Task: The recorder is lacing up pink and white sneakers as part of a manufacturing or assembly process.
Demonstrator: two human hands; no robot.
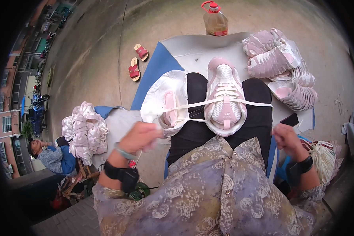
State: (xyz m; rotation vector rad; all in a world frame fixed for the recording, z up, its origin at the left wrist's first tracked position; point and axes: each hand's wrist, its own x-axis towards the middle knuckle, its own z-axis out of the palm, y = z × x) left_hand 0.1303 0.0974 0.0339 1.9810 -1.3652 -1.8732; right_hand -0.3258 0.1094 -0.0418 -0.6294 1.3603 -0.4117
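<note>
Between my knees sits a pink and white sneaker upper [226,92], toe pointing away from me. Its white lace [223,89] crosses the front in several rows. One loose length stretches right over my right knee; others run left across a second white and pink upper [157,98] lying open on my left knee. Just below that second piece is my left hand [141,136], fingers curled closed and slightly blurred. Beside my right knee, my right hand [289,138] is closed in a fist. What either hand grips is hidden.
Piled uppers [279,59] stand at right, with another heap [85,128] at left. A lace bundle [322,161] and dark phone [290,119] lie near my right arm. Red slippers [134,70] and a red-capped jug [215,21] are ahead. A person [55,155] sits far left.
</note>
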